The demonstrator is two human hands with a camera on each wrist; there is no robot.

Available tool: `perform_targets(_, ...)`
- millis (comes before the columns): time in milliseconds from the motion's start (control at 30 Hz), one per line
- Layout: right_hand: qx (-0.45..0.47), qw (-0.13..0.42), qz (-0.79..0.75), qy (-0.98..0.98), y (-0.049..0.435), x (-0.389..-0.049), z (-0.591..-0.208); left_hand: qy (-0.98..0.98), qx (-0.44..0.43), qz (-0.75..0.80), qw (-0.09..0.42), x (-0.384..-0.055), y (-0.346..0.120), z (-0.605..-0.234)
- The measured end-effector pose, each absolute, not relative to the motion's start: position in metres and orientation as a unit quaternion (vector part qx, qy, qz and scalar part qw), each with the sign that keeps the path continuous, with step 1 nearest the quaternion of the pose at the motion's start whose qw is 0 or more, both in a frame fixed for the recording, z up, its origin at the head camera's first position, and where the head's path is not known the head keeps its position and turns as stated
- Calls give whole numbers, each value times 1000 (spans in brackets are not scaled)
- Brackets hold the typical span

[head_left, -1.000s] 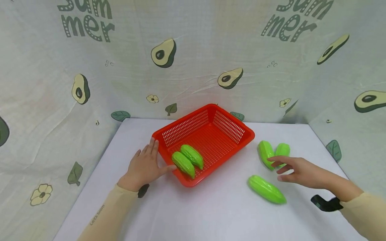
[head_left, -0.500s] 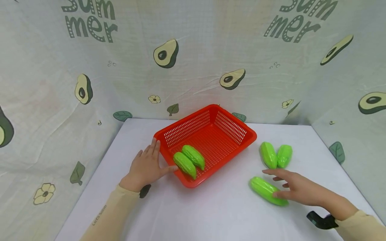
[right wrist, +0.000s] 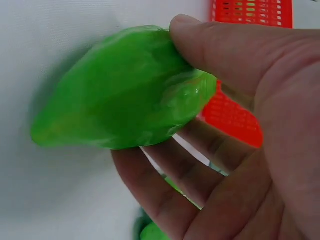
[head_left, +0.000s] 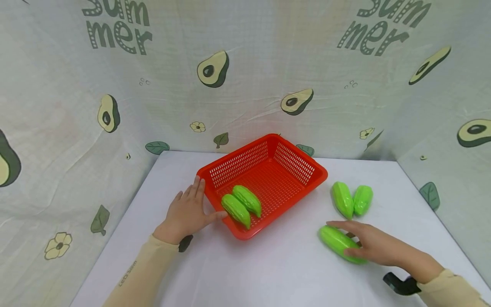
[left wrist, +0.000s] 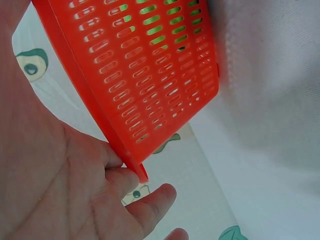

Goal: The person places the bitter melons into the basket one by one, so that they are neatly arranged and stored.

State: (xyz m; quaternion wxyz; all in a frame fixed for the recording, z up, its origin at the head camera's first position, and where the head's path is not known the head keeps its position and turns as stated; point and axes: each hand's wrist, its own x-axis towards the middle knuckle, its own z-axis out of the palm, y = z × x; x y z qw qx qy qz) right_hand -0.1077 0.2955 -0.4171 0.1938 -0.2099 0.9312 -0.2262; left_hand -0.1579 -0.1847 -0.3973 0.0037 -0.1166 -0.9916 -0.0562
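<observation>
Right hand: this hand (head_left: 374, 245) holds the near gourd, thumb on one side and fingers on the other.
Near gourd: the green gourd (head_left: 335, 238) lies on the table's right half, well in from the right edge; long axis aslant, blunt end toward the far left, tapered tip toward the near right.
Hidden: the hand covers part of it in the head view; the right wrist view shows the tip, blurred.
Left hand: this hand (head_left: 188, 213) is spread wide, fingers against the basket's left rim, thumb at its near corner.
Basket pair: two gourds (head_left: 241, 206) side by side inside the near left end, parallel to that short wall; only green slivers through the slots in the left wrist view.
Basket: red, slotted (head_left: 278, 179), set askew near the table's far edge.
Loose pair: two gourds (head_left: 343, 200) toward the far right corner, near ends converging; contact unclear.
Table: white (head_left: 276, 268), near edge cut off.
Backdrop: avocado-print cloth (head_left: 245, 34), lettering cropped above.
</observation>
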Motion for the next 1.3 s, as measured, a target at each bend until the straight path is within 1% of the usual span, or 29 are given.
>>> perform_targets(100, -208, 194, -207, 936, 295, -107, -416, -992, -117, -58, 4, -158, -185, -397)
perform_targets(300, -183, 219, -193, 939, 292, -106, -414, -992, -115, -58, 2, -158, -184, -397)
perform_targets(433, -181, 223, -183, 940, 293, -105, -413, -992, -114, -56, 4, -158, -185, -397)
perform_targets(733, -166, 252, -198, 933, 296, -104, -415, -992, -112, -56, 4, -157, -185, -397)
perform_targets(1300, -183, 242, -200, 931, 297, -107, -412, -992, -110, -61, 0, -158, -184, -395)
